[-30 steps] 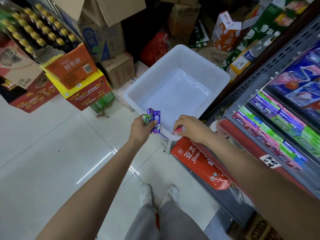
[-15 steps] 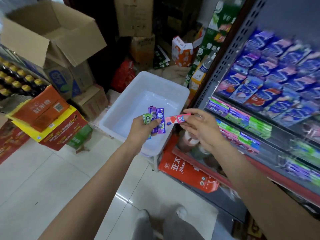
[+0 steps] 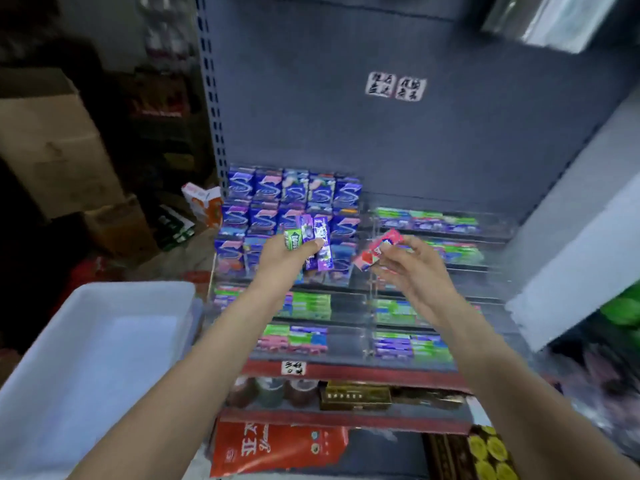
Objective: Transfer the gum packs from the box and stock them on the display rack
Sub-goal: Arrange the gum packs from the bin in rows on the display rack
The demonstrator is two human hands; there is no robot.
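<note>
Grey metal display rack (image 3: 433, 140) at 12 o'clock, white plastic box (image 3: 86, 358) at 8. Left hand (image 3: 287, 252) gripping purple and green gum packs (image 3: 313, 242), "DOUBLE" partly readable; right hand (image 3: 408, 268) pinching pink gum pack (image 3: 379, 249).

Both hands raised from over the bin (image 3: 104, 341) to the front of the rack (image 3: 363, 299). Left hand (image 3: 287, 261), with its packs (image 3: 313, 244), now before the blue boxes (image 3: 263, 192). Right hand (image 3: 412, 268) carried the pink pack (image 3: 379, 249) up and rightward, away from the left hand. Bin now below-left of the left hand.
</note>
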